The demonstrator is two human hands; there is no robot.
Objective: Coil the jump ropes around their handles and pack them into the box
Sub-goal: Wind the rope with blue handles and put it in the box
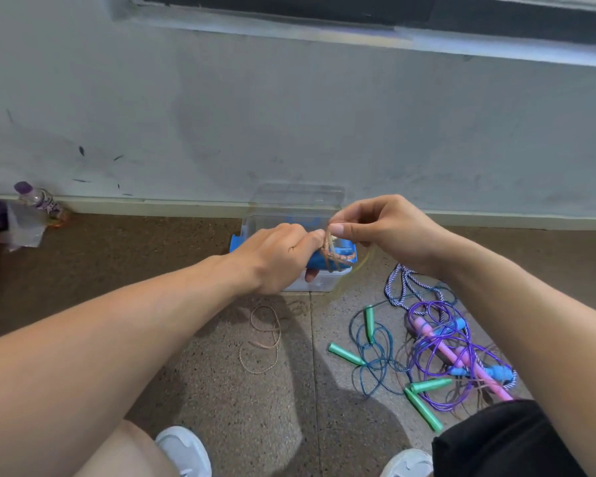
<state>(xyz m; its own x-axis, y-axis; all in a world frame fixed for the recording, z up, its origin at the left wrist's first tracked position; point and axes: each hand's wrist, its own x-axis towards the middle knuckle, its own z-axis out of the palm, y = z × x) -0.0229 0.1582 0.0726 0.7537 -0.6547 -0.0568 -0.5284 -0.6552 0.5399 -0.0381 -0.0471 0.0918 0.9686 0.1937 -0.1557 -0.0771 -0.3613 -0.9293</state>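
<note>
Left hand [276,256] grips blue handles [327,258]; right hand [389,232] pinches rope [329,241]

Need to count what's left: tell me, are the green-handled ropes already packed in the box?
No, the green handles lie on the floor beside the box.

place: indoor room, floor by wall
signs: speckled terrazzo floor [255,401], scuffed painted wall [289,115], baseboard [152,205]
</note>
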